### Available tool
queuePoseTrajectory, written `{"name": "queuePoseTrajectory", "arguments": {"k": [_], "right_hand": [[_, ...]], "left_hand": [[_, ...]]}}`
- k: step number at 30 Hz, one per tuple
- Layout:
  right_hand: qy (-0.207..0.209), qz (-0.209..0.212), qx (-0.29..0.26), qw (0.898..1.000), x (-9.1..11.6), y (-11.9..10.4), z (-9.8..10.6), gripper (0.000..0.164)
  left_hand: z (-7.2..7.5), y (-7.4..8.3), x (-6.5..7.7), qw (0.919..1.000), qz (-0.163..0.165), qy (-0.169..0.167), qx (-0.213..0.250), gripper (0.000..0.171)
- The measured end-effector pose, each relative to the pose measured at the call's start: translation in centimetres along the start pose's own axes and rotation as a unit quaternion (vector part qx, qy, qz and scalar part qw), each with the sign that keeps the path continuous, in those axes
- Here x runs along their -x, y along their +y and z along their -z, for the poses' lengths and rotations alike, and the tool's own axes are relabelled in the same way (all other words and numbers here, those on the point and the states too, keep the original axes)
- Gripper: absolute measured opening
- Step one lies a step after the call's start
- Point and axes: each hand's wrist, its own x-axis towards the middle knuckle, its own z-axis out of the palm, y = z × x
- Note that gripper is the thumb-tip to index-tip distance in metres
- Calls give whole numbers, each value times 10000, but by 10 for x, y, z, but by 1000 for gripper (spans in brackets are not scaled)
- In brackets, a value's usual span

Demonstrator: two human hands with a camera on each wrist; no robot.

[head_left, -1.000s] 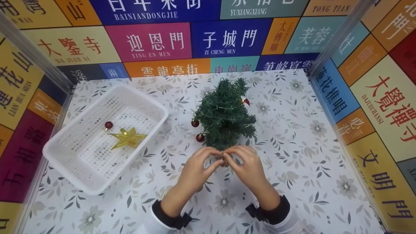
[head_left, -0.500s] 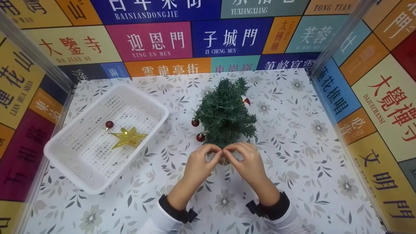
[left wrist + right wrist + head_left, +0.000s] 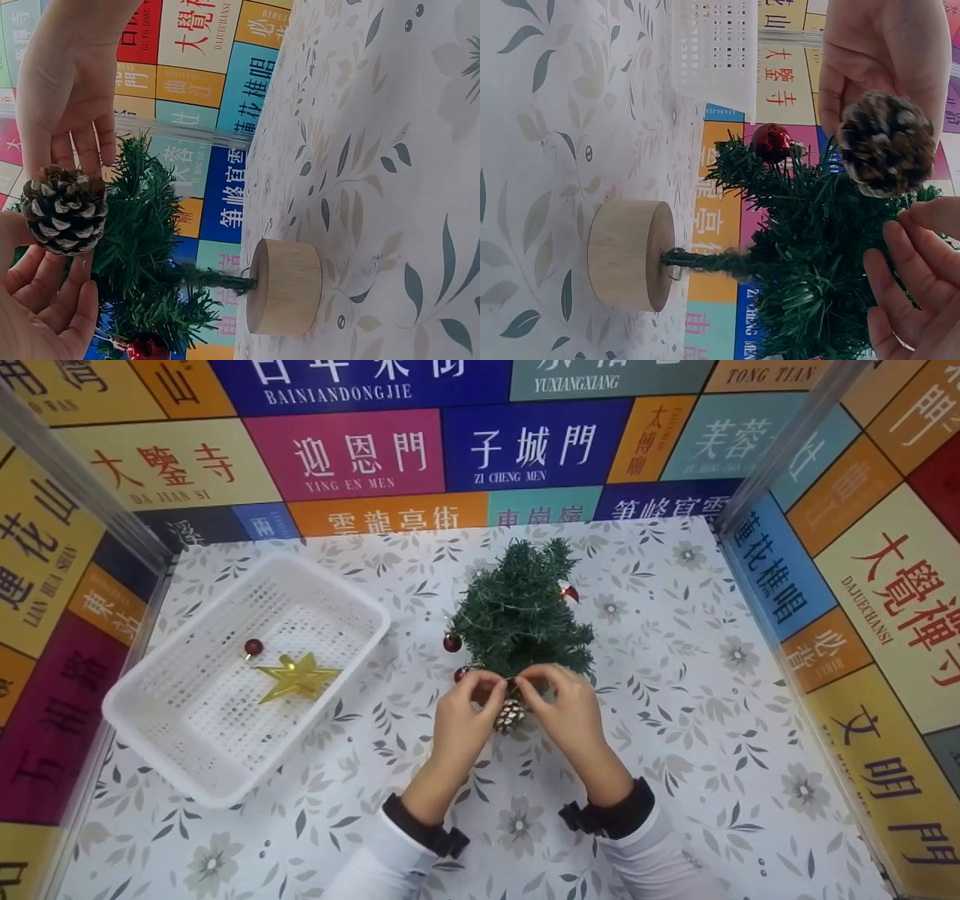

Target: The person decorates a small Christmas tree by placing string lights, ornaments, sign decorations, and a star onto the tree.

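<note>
A small artificial Christmas tree (image 3: 517, 611) stands upright on a round wooden base (image 3: 289, 289). A pine cone (image 3: 510, 717) with white-tipped scales hangs just in front of its lower branches. My left hand (image 3: 463, 725) pinches with thumb and forefinger at the thin tie above the cone, on its left side. From the right, my right hand (image 3: 568, 718) pinches at the same tie, the two sets of fingertips nearly meeting. In the left wrist view the cone (image 3: 66, 211) sits between both hands. Red baubles (image 3: 451, 643) hang on the tree's left side.
To the left stands a white plastic basket (image 3: 176, 769) holding a gold star (image 3: 298, 678) and one red bauble (image 3: 253, 647). A red and white ornament (image 3: 570, 594) is on the tree's right side. Walls with printed signs (image 3: 536, 446) surround the flower-patterned table surface (image 3: 517, 847).
Both hands have moved forward and up toward the tree's lower branches, bringing the pine cone along. The cone, mostly hidden behind the fingers before, now shows below them.
</note>
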Motion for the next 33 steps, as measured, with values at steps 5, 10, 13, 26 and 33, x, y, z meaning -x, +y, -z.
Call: {"name": "queuePoseTrajectory", "arguments": {"k": [5, 10, 13, 26, 33], "right_hand": [[147, -251, 162, 9994, -5, -2, -3, 10], [137, -367, 465, 9982, -7, -3, -1, 12], [89, -387, 653, 9971, -7, -2, -2, 12], [173, 122, 885, 9958, 1, 1, -4, 10], [122, 204, 768, 9968, 9, 3, -6, 9]], "left_hand": [[-4, 2, -4, 9995, 260, 174, -104, 12], [-4, 4, -7, 9985, 458, 203, -221, 13], [-4, 4, -7, 9981, 469, 241, -305, 13], [-4, 1, 1, 9985, 292, 181, -425, 8], [-6, 1, 10, 9978, 89, 113, -653, 14]]}}
